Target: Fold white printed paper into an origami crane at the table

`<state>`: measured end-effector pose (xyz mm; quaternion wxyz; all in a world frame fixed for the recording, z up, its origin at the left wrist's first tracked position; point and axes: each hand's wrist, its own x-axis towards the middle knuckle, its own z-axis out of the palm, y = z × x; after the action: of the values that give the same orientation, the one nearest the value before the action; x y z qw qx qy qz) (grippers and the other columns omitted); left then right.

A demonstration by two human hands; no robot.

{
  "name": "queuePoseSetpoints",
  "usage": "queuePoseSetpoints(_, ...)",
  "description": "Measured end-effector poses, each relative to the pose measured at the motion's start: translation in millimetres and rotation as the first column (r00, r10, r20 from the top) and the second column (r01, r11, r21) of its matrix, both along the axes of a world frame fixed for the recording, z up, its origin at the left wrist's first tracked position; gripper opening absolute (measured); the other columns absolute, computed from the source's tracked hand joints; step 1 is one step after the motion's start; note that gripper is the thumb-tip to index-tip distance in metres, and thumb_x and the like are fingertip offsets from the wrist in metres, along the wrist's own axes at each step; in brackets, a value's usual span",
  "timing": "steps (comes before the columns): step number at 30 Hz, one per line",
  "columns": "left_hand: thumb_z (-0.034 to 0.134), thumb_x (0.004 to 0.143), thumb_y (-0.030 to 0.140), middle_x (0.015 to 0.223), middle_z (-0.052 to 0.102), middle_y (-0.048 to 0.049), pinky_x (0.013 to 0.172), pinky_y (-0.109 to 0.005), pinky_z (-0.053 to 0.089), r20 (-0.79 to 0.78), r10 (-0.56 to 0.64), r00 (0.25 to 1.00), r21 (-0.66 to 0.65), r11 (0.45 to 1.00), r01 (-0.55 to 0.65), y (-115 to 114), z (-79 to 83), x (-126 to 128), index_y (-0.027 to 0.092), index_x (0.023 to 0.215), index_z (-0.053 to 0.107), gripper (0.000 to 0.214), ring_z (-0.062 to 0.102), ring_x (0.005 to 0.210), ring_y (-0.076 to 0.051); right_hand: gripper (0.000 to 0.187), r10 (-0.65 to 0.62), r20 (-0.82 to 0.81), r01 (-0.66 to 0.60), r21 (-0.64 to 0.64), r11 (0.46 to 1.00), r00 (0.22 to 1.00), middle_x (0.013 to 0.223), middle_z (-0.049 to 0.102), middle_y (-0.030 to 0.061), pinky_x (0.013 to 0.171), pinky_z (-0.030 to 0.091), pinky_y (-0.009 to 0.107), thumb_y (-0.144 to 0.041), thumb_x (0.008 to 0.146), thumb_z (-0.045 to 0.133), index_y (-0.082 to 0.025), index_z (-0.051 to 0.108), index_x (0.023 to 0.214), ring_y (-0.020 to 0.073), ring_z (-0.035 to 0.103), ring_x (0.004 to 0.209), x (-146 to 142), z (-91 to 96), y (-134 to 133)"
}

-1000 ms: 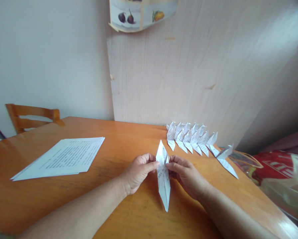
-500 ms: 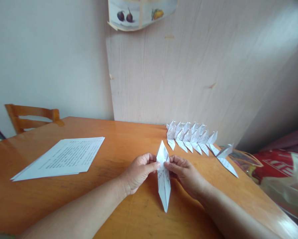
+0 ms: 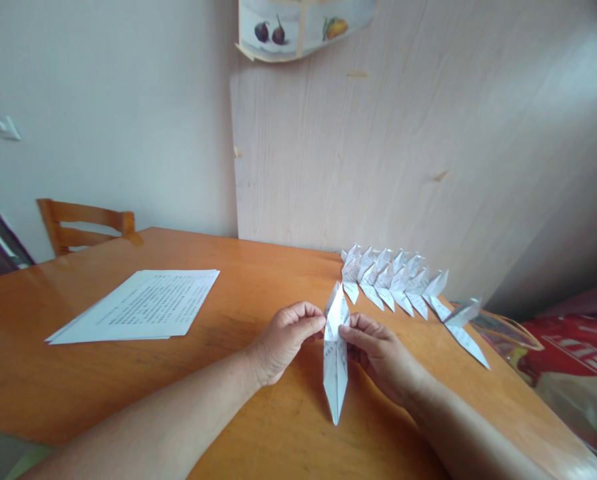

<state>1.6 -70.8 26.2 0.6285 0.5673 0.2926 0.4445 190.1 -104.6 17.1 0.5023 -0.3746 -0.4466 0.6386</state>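
Between my hands, over the table, a long pointed piece of folded paper with printed marks stands with one tip up and the other toward me. My left hand pinches its left edge near the upper part, thumb and fingertips closed. On the opposite edge my right hand grips it, the thumb lying on the front face and the fingers curled behind. Some fingertips are hidden by the paper. Beyond it, several folded paper pieces with raised wings stand in rows, and one more folded piece sits nearer the right edge.
A stack of printed sheets lies on the left of the wooden table. Behind stands a wooden chair. Past the table's right edge are a red bag and whitish plastic. A fruit picture hangs on the wall panel.
The view has turned slightly left, so everything sits further right. The left thumb has slid from the paper's face to its edge, and the upper part of the paper looks more opened.
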Motion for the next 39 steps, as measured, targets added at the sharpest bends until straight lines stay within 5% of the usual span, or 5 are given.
queuePoseSetpoints(14, 0.070, 0.083, 0.033, 0.090, 0.070, -0.0056, 0.086, -0.032, 0.044, -0.029, 0.036, 0.999, 0.021, 0.999, -0.035, -3.7, 6.2, 1.9, 0.014, 0.093, 0.072, 0.022, 0.059, 0.087, -0.018, 0.021, -0.019, 0.063, 0.018, 0.021, 1.000, 0.998, 0.076, 0.060, 0.0002, 0.066, 0.041, 0.028, -0.036, 0.087, 0.071, -0.018, 0.060, 0.087, 0.0131, 0.051, 0.067, 0.0, -4.5, 0.2)
queuePoseSetpoints(21, 0.065, 0.087, 0.035, 0.083, 0.068, -0.0048, 0.083, -0.030, 0.042, -0.112, 0.014, 0.994, 0.064, 0.998, -0.007, 0.1, 4.8, 1.0, 0.013, 0.083, 0.072, 0.024, 0.057, 0.083, -0.017, 0.025, -0.040, 0.129, 0.035, 0.046, 0.998, 0.991, 0.074, 0.060, -0.0002, 0.066, 0.042, 0.029, -0.039, 0.086, 0.071, -0.018, 0.057, 0.086, 0.0131, 0.052, 0.066, -1.4, -4.0, -0.1)
queuePoseSetpoints(39, 0.071, 0.080, 0.031, 0.080, 0.062, -0.0009, 0.075, -0.027, 0.039, -0.029, -0.026, 0.999, -0.067, 0.997, 0.024, 5.5, -3.4, -0.3, 0.015, 0.084, 0.062, 0.020, 0.051, 0.075, -0.013, 0.032, -0.107, 0.234, 0.076, 0.139, 0.987, 0.966, 0.076, 0.062, 0.0011, 0.063, 0.042, 0.028, -0.047, 0.082, 0.073, -0.018, 0.061, 0.087, 0.0135, 0.053, 0.066, -8.4, 2.8, -4.3)
